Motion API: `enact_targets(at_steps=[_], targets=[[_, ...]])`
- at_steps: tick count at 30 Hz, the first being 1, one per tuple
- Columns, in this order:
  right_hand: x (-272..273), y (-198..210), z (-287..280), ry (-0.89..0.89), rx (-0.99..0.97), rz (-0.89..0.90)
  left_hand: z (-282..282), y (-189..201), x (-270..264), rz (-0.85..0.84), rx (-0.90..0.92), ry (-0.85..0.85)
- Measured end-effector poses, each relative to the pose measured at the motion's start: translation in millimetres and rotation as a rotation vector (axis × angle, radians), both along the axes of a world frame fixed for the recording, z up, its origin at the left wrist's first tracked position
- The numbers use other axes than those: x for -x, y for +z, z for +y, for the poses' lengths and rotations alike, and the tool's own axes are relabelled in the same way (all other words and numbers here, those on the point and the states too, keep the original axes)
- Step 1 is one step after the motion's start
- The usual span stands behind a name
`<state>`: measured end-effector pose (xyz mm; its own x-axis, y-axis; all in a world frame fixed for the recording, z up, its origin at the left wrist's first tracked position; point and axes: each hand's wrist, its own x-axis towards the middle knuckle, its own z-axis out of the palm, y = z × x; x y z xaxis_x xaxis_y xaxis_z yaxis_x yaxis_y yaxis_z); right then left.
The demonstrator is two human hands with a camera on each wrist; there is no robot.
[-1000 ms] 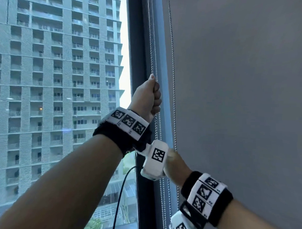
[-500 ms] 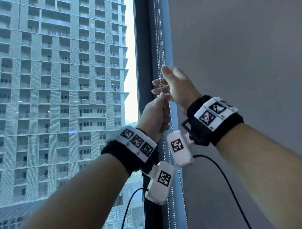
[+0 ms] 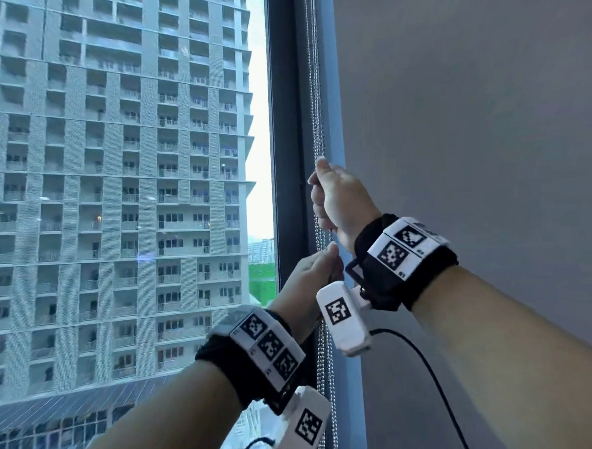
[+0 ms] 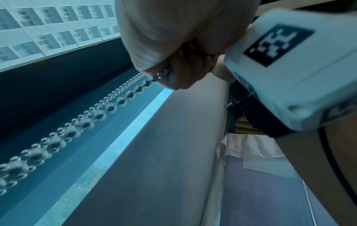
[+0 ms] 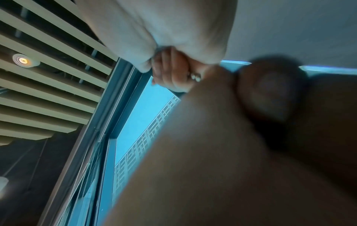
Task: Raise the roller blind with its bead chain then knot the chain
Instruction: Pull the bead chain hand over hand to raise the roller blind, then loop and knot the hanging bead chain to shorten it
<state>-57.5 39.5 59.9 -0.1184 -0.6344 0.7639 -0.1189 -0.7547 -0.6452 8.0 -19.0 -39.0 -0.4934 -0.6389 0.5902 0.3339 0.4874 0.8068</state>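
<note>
The metal bead chain (image 3: 315, 100) hangs in doubled strands along the window frame, left of the grey roller blind (image 3: 459, 129). My right hand (image 3: 330, 198) grips the chain in a fist, thumb on top. Just below it my left hand (image 3: 311, 278) also holds the chain in a fist. In the left wrist view the bead chain (image 4: 86, 122) runs out of my curled left hand (image 4: 179, 65). A few beads (image 5: 195, 76) show between the curled fingers (image 5: 173, 73) of my right hand in the right wrist view; my blurred left arm hides the rest.
A dark window post (image 3: 284, 123) stands left of the chain, with glass and a high-rise building (image 3: 121, 184) beyond. A black cable (image 3: 434, 370) hangs from the right wrist camera. Slatted ceiling (image 5: 48, 94) with a lamp (image 5: 24, 60) lies overhead.
My right hand rose from below the left, reached above it with spread fingers, and now has closed round the chain. My left hand has moved down with the chain.
</note>
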Motion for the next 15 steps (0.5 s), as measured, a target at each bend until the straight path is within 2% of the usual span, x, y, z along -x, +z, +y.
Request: enact_targets(at_steps=[8,15], targets=[[8.4,-16.5,0.6,-0.017,0.065,-0.026,12.5,4.9,-8.1,-0.053,0.076,-0.035],[17.6,-30.8,4.6,-0.034,0.110,-0.043,17.9,-9.7,-6.7,-0.090,0.073,-0.061]])
